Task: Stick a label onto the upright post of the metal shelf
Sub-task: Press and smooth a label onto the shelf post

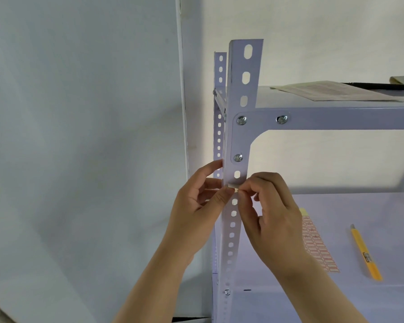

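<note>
R hand (269, 213): thumb & index fingers (244, 191) pressed together, pinching the right end of a small pale label (233, 186) against the front face of the upright post (239, 108). Other fingers curled loosely, knuckles facing up/right. Wrist bent, forearm running down to lower right of frame.

L hand (197, 206): thumb tip pressing on the label's left end at the post's front corner; index reaches up along the post's left edge, tip near the lowest bracket screw (238, 157). Remaining fingers half-curled behind the post's side, spread a little. Palm faces right, forearm slanting down to lower left.

Label sits across the post, just below an oval hole and under the corner bracket (261, 121), w/ another hole right beneath it. Can't tell how much is stuck flat yet; the top edge looks slightly lifted.

Shelf (336, 120): lilac-grey metal, slotted posts, a second post (219, 108) behind. Lower shelf board holds a label sheet (317, 250), red-outlined stickers, partly hidden by R wrist, and a yellow utility knife (365, 252) well apart to the right. Top board carries a paper sheet (334, 90) & a black pen (376, 86). Pale wall (79, 136) on the left.
</note>
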